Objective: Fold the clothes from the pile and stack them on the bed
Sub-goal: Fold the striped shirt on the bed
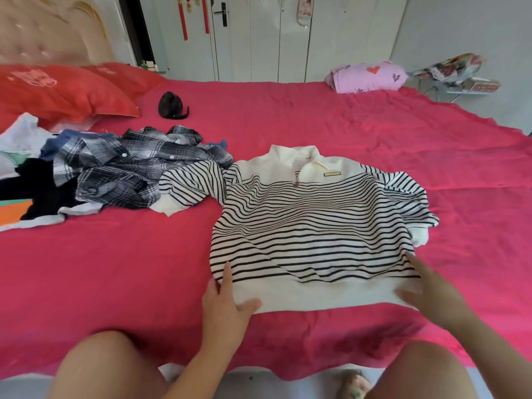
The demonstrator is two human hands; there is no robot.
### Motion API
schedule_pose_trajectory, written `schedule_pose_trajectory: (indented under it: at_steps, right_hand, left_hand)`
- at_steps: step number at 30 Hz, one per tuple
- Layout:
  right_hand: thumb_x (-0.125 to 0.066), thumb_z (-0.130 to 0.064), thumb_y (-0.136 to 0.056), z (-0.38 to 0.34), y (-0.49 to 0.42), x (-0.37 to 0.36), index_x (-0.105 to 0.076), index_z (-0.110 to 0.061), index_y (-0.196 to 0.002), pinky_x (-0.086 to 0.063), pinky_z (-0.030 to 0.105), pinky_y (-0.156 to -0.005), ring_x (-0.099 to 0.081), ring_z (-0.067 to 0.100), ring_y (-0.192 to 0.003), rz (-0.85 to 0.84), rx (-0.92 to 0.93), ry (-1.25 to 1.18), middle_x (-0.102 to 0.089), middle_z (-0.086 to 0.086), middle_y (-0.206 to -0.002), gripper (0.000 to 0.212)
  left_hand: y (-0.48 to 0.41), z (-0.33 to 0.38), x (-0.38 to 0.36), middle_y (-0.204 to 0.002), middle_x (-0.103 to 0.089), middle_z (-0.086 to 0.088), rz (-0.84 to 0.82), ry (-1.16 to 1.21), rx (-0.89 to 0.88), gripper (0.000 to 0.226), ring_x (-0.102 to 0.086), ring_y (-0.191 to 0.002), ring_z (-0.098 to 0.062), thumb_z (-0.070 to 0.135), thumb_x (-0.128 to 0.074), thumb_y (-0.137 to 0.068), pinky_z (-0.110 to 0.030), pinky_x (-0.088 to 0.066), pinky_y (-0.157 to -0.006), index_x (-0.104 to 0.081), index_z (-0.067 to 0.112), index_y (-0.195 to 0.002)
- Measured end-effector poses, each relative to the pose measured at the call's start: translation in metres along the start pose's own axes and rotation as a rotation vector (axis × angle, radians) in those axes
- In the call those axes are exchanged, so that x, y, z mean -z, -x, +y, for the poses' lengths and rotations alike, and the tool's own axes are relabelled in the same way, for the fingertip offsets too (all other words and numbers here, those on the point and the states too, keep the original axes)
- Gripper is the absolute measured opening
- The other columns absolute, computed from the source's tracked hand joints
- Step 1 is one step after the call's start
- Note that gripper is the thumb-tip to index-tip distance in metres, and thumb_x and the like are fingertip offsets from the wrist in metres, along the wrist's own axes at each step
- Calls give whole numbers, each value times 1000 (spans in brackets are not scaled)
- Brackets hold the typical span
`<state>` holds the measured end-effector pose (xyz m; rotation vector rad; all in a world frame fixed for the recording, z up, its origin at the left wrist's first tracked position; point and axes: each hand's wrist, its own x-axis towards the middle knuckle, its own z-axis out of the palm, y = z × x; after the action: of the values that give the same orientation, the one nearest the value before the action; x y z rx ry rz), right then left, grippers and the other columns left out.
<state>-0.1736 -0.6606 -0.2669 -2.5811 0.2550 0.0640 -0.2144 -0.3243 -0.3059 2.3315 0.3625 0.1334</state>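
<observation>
As my spread left hand [227, 300] and right hand [426, 292] pressed its hem, the cream black-striped sweater [311, 226] lay by the red bed's [115, 269] near edge.

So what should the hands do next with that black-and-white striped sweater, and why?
Probably fold one sleeve in across the chest. The white black-striped zip-neck sweater already lies flat, face up on the pink bedsheet, left hand and right hand flat at its hem corners, sleeves sticking out sideways.

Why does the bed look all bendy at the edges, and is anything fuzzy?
Head view: the wide-angle lens bows the bed's far edge and the wardrobe doors; soft, even daylight with no glare; the right hand is slightly smeared, while the striped sweater looks sharp.
</observation>
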Motion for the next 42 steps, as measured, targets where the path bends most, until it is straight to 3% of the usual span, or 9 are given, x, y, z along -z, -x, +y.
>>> schedule_pose_trajectory:
  at_steps: [3, 6, 12, 16, 21, 27, 32, 35, 42]
  right_hand:
    - [-56, -1, -85, -9, -2, 2, -45, -14, -136, -37, 34, -84, -52, 33, -112, 139, -35, -172, -57, 17, -125, 54]
    - [-55, 3, -83, -17, -6, 5, -51, -11, -129, -40, 37, -87, -54, 30, -103, 227, -87, -332, -59, 18, -118, 49]
    - [-58, 2, -77, -27, -8, 39, -63, -21, -112, -38, 16, -46, -51, 28, -68, 336, -50, -367, -62, 15, -86, 42]
    - [-71, -4, -74, -23, -4, 66, -66, -14, -108, -41, 18, -57, -54, 29, -79, 291, -68, -294, -60, 16, -93, 36]
    - [-75, -30, -76, -15, 2, 45, -50, -12, -131, -43, 35, -83, -54, 34, -106, 37, -198, -89, -55, 23, -122, 63]
    - [-47, -29, -94, 3, -3, 11, -53, 9, -109, -41, 38, -78, -54, 36, -95, 86, -351, -173, -58, 25, -104, 41]
    - [-54, -11, -86, 2, -2, 7, -55, -4, -122, -39, 34, -71, -57, 35, -92, 98, -241, -74, -63, 22, -108, 37]
    - [-53, -4, -82, 2, -6, 19, -56, -7, -122, -38, 32, -67, -58, 36, -90, 214, -219, -28, -64, 25, -105, 39]
    - [-61, -24, -81, -24, -15, 4, -49, -18, -130, -42, 44, -93, -46, 38, -116, 182, -115, 296, -49, 17, -125, 50]
  left_hand:
    - [-4, 11, 6, -124, -49, -14, 80, 197, -41, 58, -49, -106, -23, 18, -57, -91, -33, -36, -101, -33, 15, -143]
    - [-4, 27, 15, -107, -47, -2, 182, 310, -66, 45, -47, -79, -8, 10, -54, -91, -19, -34, -83, -46, 17, -135]
    - [-12, 53, 48, -113, -50, -4, 335, 326, -143, 41, -46, -112, -18, -4, -60, -81, -7, -24, -89, -59, 12, -119]
    - [-17, 54, 76, -125, -47, -11, 328, 110, -120, 49, -45, -113, -21, 5, -65, -79, -16, -29, -90, -54, 13, -126]
    - [-3, 35, 57, -132, -34, -8, 152, -213, -23, 62, -45, -117, -29, 42, -63, -82, -40, -40, -95, -40, 25, -137]
    - [-17, 14, 36, -146, -33, -21, 71, 131, 248, 55, -30, -135, -32, 24, -41, -98, -37, -27, -108, -24, 0, -144]
    - [-19, 14, 27, -123, -52, -12, 84, 63, -70, 60, -46, -111, -26, -10, -40, -83, -24, -34, -86, -42, 15, -137]
    - [-20, 15, 33, -126, -41, -7, 133, -89, -92, 59, -50, -98, -22, -7, -38, -81, -27, -39, -80, -48, 18, -133]
    - [-29, 32, 27, -152, -17, -4, 64, -525, -173, 53, -22, -136, -24, 33, -42, -96, -38, -27, -108, -26, 23, -145]
